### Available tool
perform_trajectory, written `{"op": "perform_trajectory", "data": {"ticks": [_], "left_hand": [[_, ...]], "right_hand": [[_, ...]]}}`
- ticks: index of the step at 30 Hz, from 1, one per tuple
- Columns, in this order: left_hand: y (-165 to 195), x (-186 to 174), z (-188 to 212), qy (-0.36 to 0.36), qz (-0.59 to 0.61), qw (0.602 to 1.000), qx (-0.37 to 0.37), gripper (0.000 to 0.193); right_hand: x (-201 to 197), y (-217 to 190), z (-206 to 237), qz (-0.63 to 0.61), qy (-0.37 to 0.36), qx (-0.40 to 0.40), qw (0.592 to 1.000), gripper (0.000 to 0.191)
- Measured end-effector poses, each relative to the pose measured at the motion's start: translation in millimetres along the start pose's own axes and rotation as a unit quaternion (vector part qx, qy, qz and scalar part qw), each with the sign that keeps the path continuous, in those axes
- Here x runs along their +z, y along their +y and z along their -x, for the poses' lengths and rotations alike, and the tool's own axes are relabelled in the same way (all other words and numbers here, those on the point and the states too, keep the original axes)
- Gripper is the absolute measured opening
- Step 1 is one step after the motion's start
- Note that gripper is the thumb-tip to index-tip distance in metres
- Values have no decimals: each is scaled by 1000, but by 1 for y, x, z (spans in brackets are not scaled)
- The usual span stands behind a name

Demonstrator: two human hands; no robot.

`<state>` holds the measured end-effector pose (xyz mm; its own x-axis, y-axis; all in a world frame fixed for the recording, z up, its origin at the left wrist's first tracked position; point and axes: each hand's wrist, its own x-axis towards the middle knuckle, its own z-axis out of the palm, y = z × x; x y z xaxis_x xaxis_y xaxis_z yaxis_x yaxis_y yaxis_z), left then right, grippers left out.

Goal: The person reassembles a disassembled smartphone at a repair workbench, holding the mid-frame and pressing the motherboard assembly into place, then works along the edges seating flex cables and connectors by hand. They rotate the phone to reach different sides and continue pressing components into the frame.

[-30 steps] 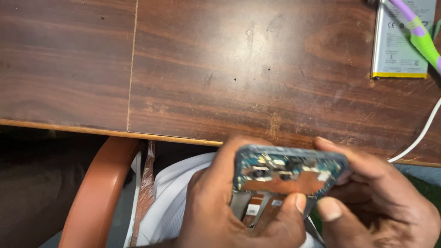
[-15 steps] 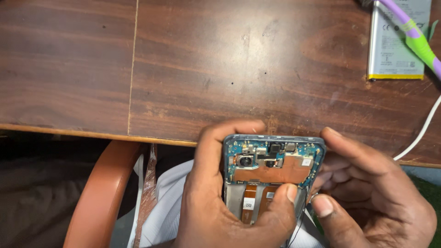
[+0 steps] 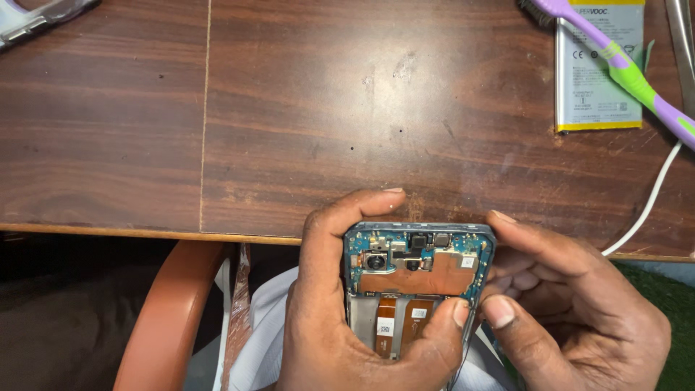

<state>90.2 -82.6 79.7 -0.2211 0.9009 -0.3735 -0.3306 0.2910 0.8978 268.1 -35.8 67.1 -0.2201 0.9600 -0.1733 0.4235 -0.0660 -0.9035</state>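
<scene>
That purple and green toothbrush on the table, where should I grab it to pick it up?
Grab the toothbrush by its long handle, likely around the green middle part, pinching its two narrow sides from above. It lies flat and slanted across the white phone battery, so the part over the battery sits slightly raised. The bristle end at the upper left is a poor grip.
</scene>
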Motion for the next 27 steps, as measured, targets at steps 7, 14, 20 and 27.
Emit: {"op": "perform_trajectory", "data": {"ticks": [7, 14, 20, 27], "left_hand": [[0, 2, -2, 13, 2, 1000, -2, 74], [1, 4, -1, 11, 31, 999, -13, 70], [-1, 4, -1, 4, 63, 997, -32, 68], [-6, 0, -2, -1, 25, 1000, -19, 69]], "right_hand": [[-1, 4, 1, -35, 2, 0, 999, 48], [-2, 10, -2, -63, 0, -5, 998, 44], [-5, 15, 1, -131, -21, 17, 991, 47], [-1, 19, 10, -141, -27, -55, 988, 21]]}}
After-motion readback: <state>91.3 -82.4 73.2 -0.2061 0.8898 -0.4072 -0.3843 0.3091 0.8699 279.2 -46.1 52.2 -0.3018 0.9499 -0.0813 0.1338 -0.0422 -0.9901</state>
